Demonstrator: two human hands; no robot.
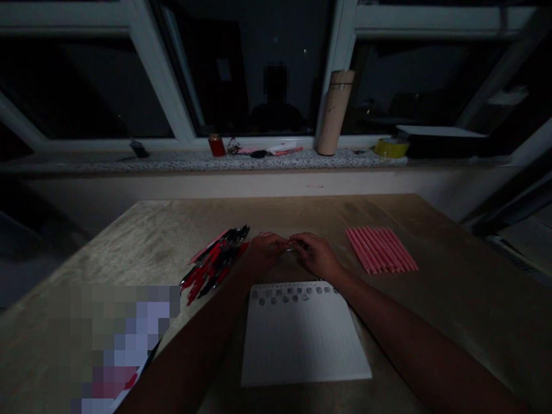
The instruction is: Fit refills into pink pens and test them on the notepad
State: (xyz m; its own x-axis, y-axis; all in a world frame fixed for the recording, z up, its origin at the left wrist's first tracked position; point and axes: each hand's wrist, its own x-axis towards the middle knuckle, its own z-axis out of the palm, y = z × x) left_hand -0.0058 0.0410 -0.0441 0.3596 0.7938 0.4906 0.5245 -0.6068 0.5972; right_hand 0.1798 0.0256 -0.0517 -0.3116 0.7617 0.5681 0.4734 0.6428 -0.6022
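My left hand (266, 250) and my right hand (317, 254) meet above the far edge of a notepad, fingertips pinched close together. Between them shows a small, thin object (290, 249) with a pale glint, too dark and small to name. Under my wrists lies the lined notepad (304, 342), with rows of small dark scribbled marks along its top. Left of my left hand is a loose pile of red and black pens (215, 264). To the right of my right hand, several pink sticks (382, 250), like pen barrels, lie side by side in a neat row.
A granite sill (181, 164) runs behind the table (302, 213). On it stand a tall cardboard-coloured tube (336, 115), a small red container (217, 145), a yellow tape roll (391, 148) and a dark box (444, 141). A blurred-out item (142, 328) lies at the lower left.
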